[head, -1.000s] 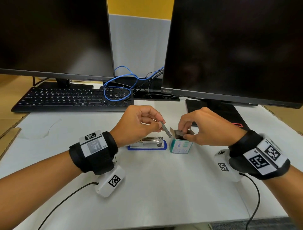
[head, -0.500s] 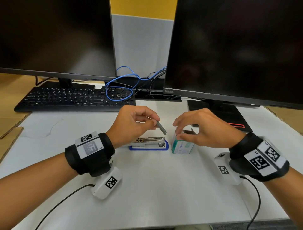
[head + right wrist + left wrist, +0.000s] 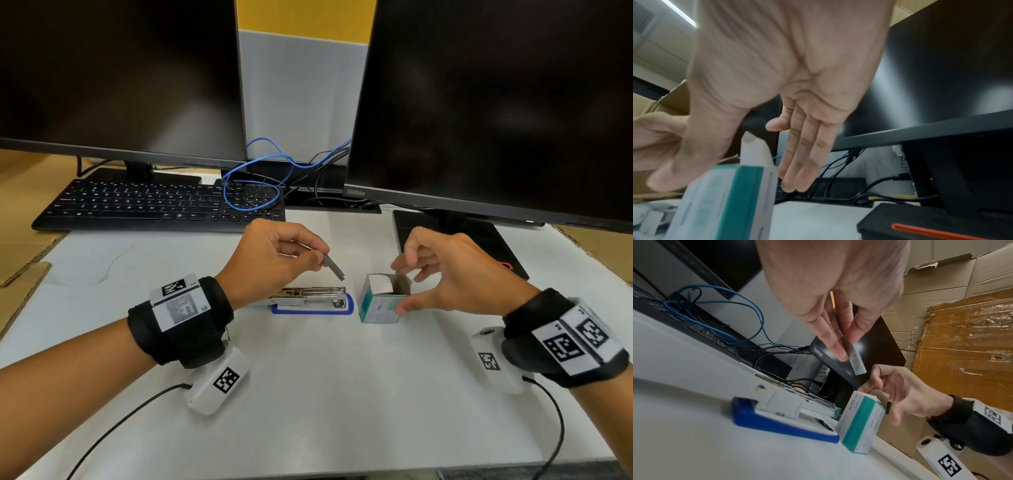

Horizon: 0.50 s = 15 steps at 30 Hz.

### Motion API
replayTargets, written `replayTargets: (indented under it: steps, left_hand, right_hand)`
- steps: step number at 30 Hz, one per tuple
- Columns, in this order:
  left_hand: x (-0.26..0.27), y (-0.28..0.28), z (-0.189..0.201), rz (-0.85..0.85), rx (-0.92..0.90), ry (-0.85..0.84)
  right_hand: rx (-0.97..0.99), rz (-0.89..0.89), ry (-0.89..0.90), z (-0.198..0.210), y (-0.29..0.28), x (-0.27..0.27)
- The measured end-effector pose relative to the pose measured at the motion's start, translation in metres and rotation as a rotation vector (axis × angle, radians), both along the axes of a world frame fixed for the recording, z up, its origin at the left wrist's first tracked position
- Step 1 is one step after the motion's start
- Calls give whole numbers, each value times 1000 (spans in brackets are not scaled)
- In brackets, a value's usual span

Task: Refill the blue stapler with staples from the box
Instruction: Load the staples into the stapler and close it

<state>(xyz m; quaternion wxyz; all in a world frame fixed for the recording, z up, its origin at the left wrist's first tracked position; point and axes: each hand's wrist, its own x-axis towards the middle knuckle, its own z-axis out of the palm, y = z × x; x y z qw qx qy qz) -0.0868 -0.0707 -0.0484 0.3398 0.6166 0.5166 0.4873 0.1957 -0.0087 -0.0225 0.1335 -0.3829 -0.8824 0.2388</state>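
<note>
The blue stapler [image 3: 313,310] lies on the white table with its metal magazine [image 3: 308,294] facing up; it also shows in the left wrist view [image 3: 777,423]. My left hand [image 3: 318,258] hovers just above it and pinches a grey staple strip [image 3: 334,267] [image 3: 856,360] between thumb and fingers. Right of the stapler stands the teal-and-white staple box [image 3: 380,305] [image 3: 861,423] [image 3: 731,203], its top open. Over the box my right hand [image 3: 407,284] is spread, fingers [image 3: 797,162] straight above the opening and thumb by the box's right side.
Two dark monitors [image 3: 120,78] [image 3: 496,102] stand at the back, with a black keyboard [image 3: 154,205] and a looped blue cable [image 3: 257,185] between them. A black monitor base [image 3: 462,240] lies behind my right hand. Cardboard edges the table [image 3: 308,394].
My left hand has carried the staple strip left, away from the box and over the stapler. My right hand's fingers have lifted off the box top and spread.
</note>
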Motion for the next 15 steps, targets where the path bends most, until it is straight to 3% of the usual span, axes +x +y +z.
replayTargets:
  steps: [10, 15]
  left_hand:
    - [3, 0, 1, 29, 6, 12]
    - [0, 0, 0, 52, 1, -2]
  right_hand:
    - [106, -76, -10, -24, 26, -16]
    - [213, -92, -63, -16, 25, -28]
